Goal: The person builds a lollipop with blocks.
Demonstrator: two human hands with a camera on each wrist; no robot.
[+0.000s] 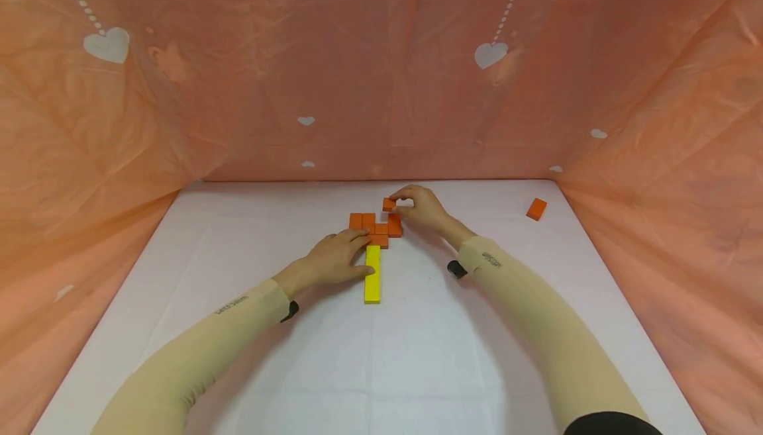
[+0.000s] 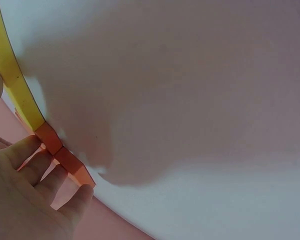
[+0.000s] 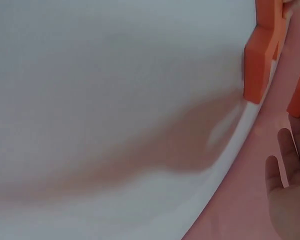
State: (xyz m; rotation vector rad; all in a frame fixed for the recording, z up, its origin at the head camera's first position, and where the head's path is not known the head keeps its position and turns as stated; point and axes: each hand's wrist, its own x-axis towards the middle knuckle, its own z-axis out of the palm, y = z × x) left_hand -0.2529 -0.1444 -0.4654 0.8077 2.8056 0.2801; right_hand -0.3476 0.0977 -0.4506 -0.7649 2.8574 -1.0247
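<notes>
My right hand (image 1: 424, 208) pinches a small orange block (image 1: 388, 204) between thumb and fingers, just above the far side of a group of orange blocks (image 1: 356, 221). In the right wrist view that held block (image 3: 299, 95) shows at the right edge, apart from the group. My left hand (image 1: 336, 259) has its fingers loosely extended, fingertips at the orange group and thumb on a long yellow strip (image 1: 372, 289) of block. The strip runs from the group toward me. In the left wrist view, the left fingertips rest along the orange blocks' edge (image 2: 70, 162).
One loose orange block (image 1: 536, 209) lies on the white tabletop (image 1: 429, 369), far to the right. A pink cloth (image 1: 381, 91) with white hearts hangs behind and along both sides of the table.
</notes>
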